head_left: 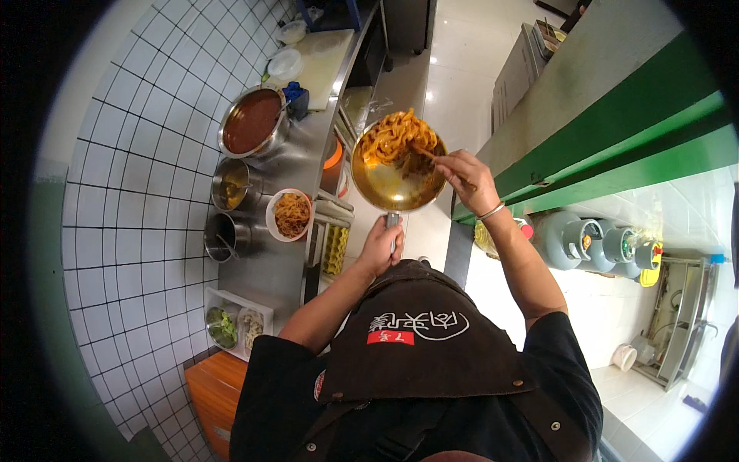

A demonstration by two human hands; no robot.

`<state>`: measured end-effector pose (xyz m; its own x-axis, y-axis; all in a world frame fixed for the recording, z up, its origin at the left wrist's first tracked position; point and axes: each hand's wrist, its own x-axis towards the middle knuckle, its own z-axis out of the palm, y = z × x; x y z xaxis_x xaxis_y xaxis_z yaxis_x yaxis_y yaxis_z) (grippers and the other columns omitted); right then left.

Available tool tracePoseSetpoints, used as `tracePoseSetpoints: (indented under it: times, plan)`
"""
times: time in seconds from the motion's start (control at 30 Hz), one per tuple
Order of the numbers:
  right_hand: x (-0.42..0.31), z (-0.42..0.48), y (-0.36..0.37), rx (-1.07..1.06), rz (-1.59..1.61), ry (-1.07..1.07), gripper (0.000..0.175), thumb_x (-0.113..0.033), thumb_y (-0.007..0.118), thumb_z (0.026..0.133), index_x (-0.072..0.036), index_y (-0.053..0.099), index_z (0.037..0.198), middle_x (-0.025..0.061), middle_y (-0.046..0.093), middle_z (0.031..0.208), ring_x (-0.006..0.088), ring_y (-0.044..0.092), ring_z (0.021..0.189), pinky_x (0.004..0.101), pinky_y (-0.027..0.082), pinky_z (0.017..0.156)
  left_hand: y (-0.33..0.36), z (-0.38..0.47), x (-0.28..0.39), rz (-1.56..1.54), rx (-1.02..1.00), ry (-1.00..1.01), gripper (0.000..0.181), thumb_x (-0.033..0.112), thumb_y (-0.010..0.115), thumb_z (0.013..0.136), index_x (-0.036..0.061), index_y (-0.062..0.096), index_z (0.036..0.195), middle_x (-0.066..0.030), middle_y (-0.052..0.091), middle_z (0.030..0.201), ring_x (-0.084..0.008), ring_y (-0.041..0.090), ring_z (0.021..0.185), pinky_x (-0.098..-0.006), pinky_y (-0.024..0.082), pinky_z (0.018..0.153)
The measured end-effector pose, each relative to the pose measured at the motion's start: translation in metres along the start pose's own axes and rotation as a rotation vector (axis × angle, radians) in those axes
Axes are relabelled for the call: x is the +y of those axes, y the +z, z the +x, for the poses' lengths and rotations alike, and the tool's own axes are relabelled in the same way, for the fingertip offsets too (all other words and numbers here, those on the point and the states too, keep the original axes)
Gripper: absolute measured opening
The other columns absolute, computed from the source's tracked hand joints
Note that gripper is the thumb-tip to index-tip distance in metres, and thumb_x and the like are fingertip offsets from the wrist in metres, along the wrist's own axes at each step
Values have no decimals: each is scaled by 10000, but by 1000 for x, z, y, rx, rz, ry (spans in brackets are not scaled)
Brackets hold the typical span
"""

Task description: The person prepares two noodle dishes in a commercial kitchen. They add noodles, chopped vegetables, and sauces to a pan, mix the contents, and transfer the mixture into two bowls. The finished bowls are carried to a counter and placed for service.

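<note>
My left hand (382,247) grips the grey handle (392,220) of a metal frying pan (387,187), held out in front of my apron. Wide, sauce-coated noodles (398,137) are heaped at the pan's far side, while its near side shows bare metal with orange streaks. In my right hand (469,180) are thin wooden chopsticks (424,152), their tips among the noodles. Left of the pan, a white bowl with an orange rim (269,215) stands on the steel counter and holds noodles (292,215) topped with dark shreds.
Along the tiled wall stand a big pot of red-brown sauce (252,122), two smaller pots (230,183) with ladles, and a white tray (267,315) with greens. A cutting board (326,52) lies farther back. A green-painted beam (612,115) and gas cylinders (554,242) are to my right.
</note>
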<state>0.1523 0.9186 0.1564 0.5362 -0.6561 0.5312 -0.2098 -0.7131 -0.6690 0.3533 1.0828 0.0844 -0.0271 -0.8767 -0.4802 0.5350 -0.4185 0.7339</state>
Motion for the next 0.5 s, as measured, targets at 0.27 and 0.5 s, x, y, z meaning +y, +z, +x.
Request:
tracePoseSetpoints:
  times: [0.27, 0.5]
  plan:
    - [21, -21, 11, 242, 397, 663, 260, -167, 636, 979, 54, 688, 1104, 133, 728, 878, 168, 707, 725, 267, 589, 666, 0, 5, -5, 78, 27, -66, 148, 177, 518, 989, 80, 407, 1001, -32, 495, 708, -112, 407, 407, -274, 327, 348]
    - [21, -25, 33, -6, 311, 582, 193, -94, 617, 984, 47, 688, 1096, 73, 688, 847, 118, 666, 697, 259, 567, 637, 3, 2, 6, 144, 79, -93, 155, 176, 531, 984, 86, 407, 998, -25, 481, 678, -113, 409, 406, -283, 319, 340]
